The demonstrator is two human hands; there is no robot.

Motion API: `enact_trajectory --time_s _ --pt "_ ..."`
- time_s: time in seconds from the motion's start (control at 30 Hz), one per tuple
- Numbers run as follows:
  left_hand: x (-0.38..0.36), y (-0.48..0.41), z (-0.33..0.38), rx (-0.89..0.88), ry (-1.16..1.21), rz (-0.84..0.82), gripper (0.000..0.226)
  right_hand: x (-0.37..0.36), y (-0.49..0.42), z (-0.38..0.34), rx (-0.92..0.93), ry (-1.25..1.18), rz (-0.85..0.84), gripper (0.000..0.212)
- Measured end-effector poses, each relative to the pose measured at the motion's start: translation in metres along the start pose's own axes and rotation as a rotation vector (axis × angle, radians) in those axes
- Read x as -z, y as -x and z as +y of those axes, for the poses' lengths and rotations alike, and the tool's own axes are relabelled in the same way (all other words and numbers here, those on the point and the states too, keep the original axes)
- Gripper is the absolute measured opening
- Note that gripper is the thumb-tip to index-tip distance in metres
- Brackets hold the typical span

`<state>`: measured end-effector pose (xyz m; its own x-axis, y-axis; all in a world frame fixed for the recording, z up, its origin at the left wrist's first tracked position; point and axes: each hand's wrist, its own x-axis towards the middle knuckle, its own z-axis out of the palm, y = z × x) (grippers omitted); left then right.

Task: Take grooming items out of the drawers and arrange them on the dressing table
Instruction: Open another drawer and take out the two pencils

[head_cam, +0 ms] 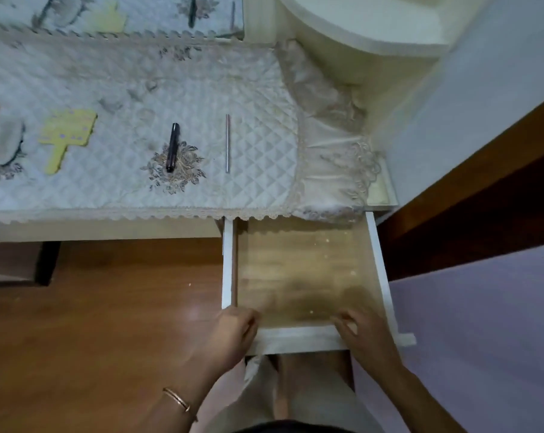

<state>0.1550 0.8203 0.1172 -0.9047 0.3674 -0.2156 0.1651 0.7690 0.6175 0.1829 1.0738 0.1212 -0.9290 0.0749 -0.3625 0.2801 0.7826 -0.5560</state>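
A white drawer [381, 267] with a wooden bottom is pulled out from the dressing table, and nothing lies inside it. My left hand [231, 334] grips the left end of its front panel, and my right hand [363, 334] grips the right end. On the quilted white table cover [108, 189] lie a dark pen-shaped tube [172, 147], a thin pinkish pencil [227, 143], a yellow comb [66, 135], and a grey round item [5, 142] at the far left.
A mirror [114, 14] stands behind the table top and reflects the items. A lace frill [333, 157] hangs over the table's right end. A cream curved shelf [373, 23] rises at the back right. Brown wooden floor lies below left.
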Motion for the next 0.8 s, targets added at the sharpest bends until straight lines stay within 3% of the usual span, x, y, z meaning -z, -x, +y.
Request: enact_trajectory --time_s 0.03,0.17,0.27,0.37,0.43,0.63,0.8 --pt "-0.004 0.006 0.000 -0.038 -0.016 -0.001 0.034 -0.001 0.010 0.007 -0.021 0.007 -0.019 0.023" --pt "-0.009 0.024 -0.001 -0.106 -0.043 -0.025 0.047 -0.005 0.035 0.019 0.045 0.067 -0.003 0.079" --pt "-0.011 0.028 0.000 -0.119 -0.079 -0.044 0.052 -0.008 0.037 0.024 0.088 0.164 0.048 0.069" --pt "-0.013 0.027 -0.004 -0.074 -0.123 -0.057 0.032 -0.006 0.031 0.023 0.126 0.208 0.084 0.039" --pt "-0.014 0.024 -0.007 -0.095 -0.185 -0.053 0.028 -0.003 0.025 0.023 0.138 0.225 0.063 0.036" --pt "-0.007 -0.009 -0.011 -0.086 -0.260 0.095 0.027 0.010 -0.024 0.018 0.148 0.292 0.062 0.042" --pt "0.014 -0.064 -0.013 -0.046 -0.338 0.194 0.042 0.029 -0.088 0.001 0.245 0.439 0.171 0.079"
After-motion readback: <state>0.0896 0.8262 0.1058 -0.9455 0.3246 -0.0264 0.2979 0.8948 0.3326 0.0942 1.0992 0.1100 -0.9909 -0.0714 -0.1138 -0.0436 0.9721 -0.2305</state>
